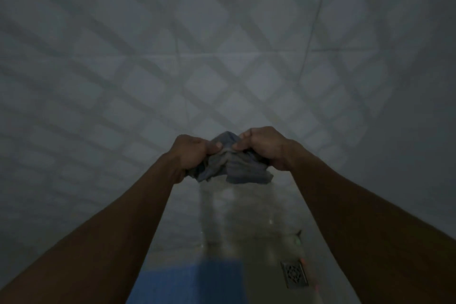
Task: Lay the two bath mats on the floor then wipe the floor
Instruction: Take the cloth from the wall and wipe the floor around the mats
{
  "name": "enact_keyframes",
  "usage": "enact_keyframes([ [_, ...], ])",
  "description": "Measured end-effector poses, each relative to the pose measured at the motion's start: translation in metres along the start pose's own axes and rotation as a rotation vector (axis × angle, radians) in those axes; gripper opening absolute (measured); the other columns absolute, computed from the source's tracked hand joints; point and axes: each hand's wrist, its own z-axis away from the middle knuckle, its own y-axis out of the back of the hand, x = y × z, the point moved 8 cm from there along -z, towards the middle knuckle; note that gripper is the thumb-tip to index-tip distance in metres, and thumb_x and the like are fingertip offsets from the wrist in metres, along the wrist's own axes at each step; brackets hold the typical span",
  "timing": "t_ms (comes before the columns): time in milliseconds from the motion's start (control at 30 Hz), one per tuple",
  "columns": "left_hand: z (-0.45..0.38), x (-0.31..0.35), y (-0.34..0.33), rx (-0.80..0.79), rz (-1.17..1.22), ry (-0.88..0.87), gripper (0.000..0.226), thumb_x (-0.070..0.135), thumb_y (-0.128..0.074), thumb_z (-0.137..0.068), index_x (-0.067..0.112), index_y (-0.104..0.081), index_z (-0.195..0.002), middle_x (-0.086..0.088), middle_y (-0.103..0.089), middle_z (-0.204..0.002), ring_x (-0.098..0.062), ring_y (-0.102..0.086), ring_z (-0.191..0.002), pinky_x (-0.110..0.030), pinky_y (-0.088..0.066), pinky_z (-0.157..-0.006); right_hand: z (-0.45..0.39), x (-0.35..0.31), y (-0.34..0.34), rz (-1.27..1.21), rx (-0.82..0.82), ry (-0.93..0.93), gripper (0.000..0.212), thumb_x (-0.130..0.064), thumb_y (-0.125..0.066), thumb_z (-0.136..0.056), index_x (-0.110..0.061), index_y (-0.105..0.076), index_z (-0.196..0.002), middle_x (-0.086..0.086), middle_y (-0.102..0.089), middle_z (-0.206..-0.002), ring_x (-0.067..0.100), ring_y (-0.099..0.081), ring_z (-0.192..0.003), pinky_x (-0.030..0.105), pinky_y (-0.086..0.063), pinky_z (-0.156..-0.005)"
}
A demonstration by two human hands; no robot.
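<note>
Left hand (191, 153) and right hand (262, 148) both grip bunched grey cloth (229, 165), thumbs pinching top fold, arms outstretched before tiled wall (222, 57). Cloth hangs above wet-looking floor (237, 224), clear of it. Blue bath mat (187, 284) lies on floor at bottom edge, near floor drain (294, 274); second mat not in view. Judged step: readying cloth for wiping. Advice: spread cloth flat rather than wadded, lower to floor, wipe toward drain, keep strokes off mat edge.

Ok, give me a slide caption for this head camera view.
Both hands, left hand and right hand, grip a bunched grey cloth above a blue mat and floor drain.
</note>
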Motion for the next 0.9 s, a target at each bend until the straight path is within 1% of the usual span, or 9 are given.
enact_keyframes([
  [133,0.036,0.046,0.027,0.026,-0.086,-0.133,0.021,0.016,-0.084,-0.077,0.004,-0.067,-0.08,-0.012,-0.07,-0.077,-0.021,-0.065,-0.064,-0.025,-0.054,-0.051,0.036,-0.052,0.006,0.091,0.045,0.096,0.02,-0.015,-0.088,-0.065,-0.014,-0.071,-0.074,0.004,-0.071,-0.076,0.018,-0.065,-0.068,0.024,-0.051,-0.055],
  [200,0.058,0.061,0.043,0.069,-0.144,-0.196,0.022,0.017,-0.084,-0.078,0.01,-0.062,-0.076,-0.009,-0.066,-0.071,-0.017,-0.062,-0.059,-0.024,-0.052,-0.048,0.056,-0.077,0.002,0.142,0.06,0.153,0.021,-0.015,-0.089,-0.065,-0.014,-0.07,-0.073,0.003,-0.07,-0.073,0.015,-0.064,-0.065,0.021,-0.049,-0.052],
  [267,0.085,0.074,0.065,0.128,-0.184,-0.245,0.022,0.018,-0.082,-0.079,0.012,-0.061,-0.078,-0.01,-0.065,-0.075,-0.021,-0.062,-0.065,-0.032,-0.058,-0.061,0.083,-0.106,-0.006,0.182,0.063,0.226,0.02,-0.014,-0.088,-0.066,-0.014,-0.07,-0.074,0.003,-0.069,-0.071,0.011,-0.062,-0.06,0.017,-0.047,-0.048],
  [333,0.111,0.091,0.083,0.172,-0.209,-0.299,0.021,0.019,-0.081,-0.08,0.013,-0.061,-0.079,-0.012,-0.065,-0.08,-0.027,-0.062,-0.075,-0.041,-0.057,-0.075,0.107,-0.133,-0.009,0.215,0.072,0.298,0.016,-0.014,-0.086,-0.07,-0.012,-0.073,-0.079,0.006,-0.07,-0.076,0.015,-0.065,-0.069,0.021,-0.053,-0.058],
  [400,0.133,0.112,0.099,0.222,-0.215,-0.371,0.02,0.02,-0.08,-0.081,0.015,-0.06,-0.079,-0.014,-0.066,-0.081,-0.03,-0.063,-0.077,-0.042,-0.057,-0.076,0.128,-0.159,-0.01,0.276,0.094,0.369,0.016,-0.02,-0.081,-0.077,-0.01,-0.075,-0.087,0.01,-0.072,-0.087,0.022,-0.068,-0.082,0.032,-0.057,-0.075],
  [433,0.143,0.125,0.105,0.254,-0.216,-0.409,0.02,0.02,-0.08,-0.08,0.016,-0.06,-0.08,-0.013,-0.066,-0.08,-0.03,-0.063,-0.076,-0.041,-0.056,-0.074,0.138,-0.171,-0.009,0.3,0.112,0.4,0.014,-0.022,-0.078,-0.081,-0.011,-0.074,-0.088,0.011,-0.072,-0.09,0.024,-0.067,-0.085,0.035,-0.057,-0.078],
  [600,0.182,0.192,0.111,0.258,-0.226,-0.542,0.015,0.023,-0.078,-0.083,0.015,-0.066,-0.08,-0.015,-0.07,-0.087,-0.033,-0.067,-0.087,-0.043,-0.058,-0.081,0.18,-0.226,0.02,0.371,0.297,0.509,0.009,-0.027,-0.061,-0.093,-0.019,-0.066,-0.093,0.011,-0.069,-0.104,0.026,-0.062,-0.093,0.029,-0.046,-0.072],
  [700,0.193,0.226,0.104,0.265,-0.234,-0.612,0.014,0.026,-0.075,-0.084,0.016,-0.068,-0.077,-0.014,-0.07,-0.087,-0.031,-0.067,-0.087,-0.041,-0.058,-0.078,0.197,-0.251,0.042,0.413,0.389,0.571,0.01,-0.025,-0.055,-0.095,-0.022,-0.064,-0.097,0.01,-0.067,-0.109,0.023,-0.057,-0.09,0.025,-0.039,-0.073],
  [900,0.185,0.286,0.074,0.235,-0.215,-0.761,0.013,0.025,-0.071,-0.089,0.013,-0.068,-0.086,-0.014,-0.07,-0.086,-0.033,-0.066,-0.085,-0.043,-0.057,-0.076,0.214,-0.286,0.1,0.482,0.575,0.696,0.018,-0.023,-0.056,-0.093,-0.019,-0.068,-0.106,0.008,-0.069,-0.107,0.025,-0.062,-0.097,0.034,-0.053,-0.084],
])
